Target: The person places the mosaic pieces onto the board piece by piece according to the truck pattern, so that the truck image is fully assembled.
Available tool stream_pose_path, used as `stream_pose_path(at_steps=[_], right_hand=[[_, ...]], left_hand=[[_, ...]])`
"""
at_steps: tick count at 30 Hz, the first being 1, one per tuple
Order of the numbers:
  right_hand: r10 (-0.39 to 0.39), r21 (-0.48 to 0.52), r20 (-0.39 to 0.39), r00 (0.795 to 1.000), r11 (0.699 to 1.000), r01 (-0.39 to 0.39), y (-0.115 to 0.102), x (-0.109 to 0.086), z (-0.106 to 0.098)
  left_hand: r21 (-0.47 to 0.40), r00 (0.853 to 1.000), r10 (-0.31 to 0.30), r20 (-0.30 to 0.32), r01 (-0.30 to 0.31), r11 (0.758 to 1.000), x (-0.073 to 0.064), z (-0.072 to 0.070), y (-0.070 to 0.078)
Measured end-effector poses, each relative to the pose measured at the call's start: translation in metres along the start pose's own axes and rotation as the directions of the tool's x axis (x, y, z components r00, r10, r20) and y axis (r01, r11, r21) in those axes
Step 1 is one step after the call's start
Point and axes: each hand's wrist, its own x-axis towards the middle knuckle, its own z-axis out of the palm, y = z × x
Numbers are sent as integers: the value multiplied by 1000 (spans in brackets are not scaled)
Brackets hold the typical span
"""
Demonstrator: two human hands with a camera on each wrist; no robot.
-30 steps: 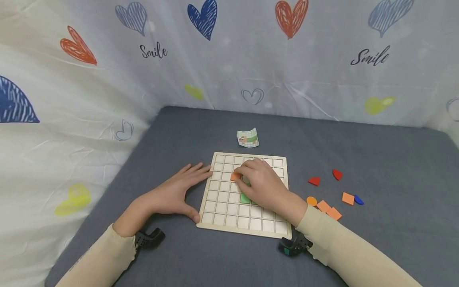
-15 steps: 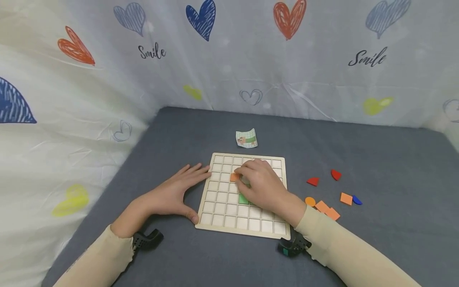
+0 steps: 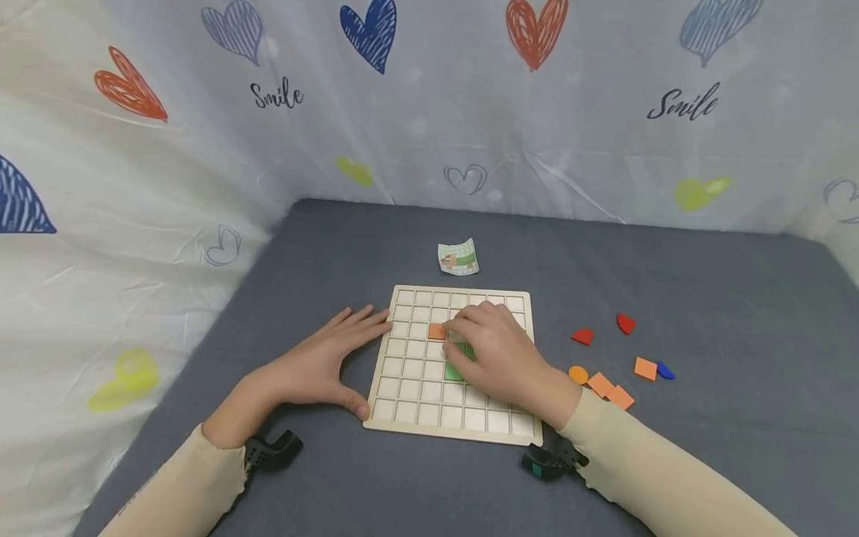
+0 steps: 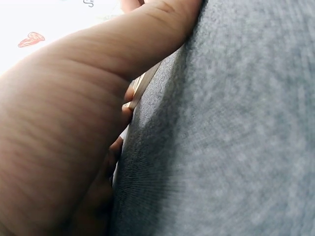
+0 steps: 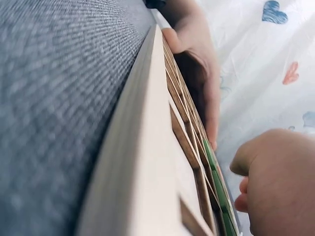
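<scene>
An orange square tile (image 3: pixel 437 331) lies flat in a cell of the wooden grid board (image 3: pixel 439 431), left of its middle. Just right of that tile, my right hand (image 3: pixel 499 358) hovers over the board with fingers loosely bent. The right wrist view shows its thumb and fingers raised off the grid, nothing visible between them. Green tiles (image 3: pixel 454 371) lie in cells partly hidden under this hand. My left hand (image 3: pixel 318 358) is spread at the board's left side, thumb at the near corner and fingertips at the edge.
A small picture card (image 3: pixel 458 257) lies behind the board. To the right are red quarter-round pieces (image 3: pixel 582 337), an orange disc (image 3: pixel 578 374), several orange squares (image 3: pixel 620 397) and a blue piece (image 3: pixel 665 371). A printed curtain (image 3: pixel 429 112) hangs beyond the dark grey table (image 3: pixel 725 358).
My right fingertips have drawn slightly right, off the orange tile, which is now uncovered and flat in its cell. The left hand stays at the board's edge. The head view shifts slightly.
</scene>
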Motion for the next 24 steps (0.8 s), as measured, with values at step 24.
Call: stream_pose_path(at_steps=[24], right_hand=[[33, -4, -86, 996, 999, -33, 0, -48, -38]], left_hand=[[-5, 1000, -1, 1, 1, 1000, -2, 1, -1]])
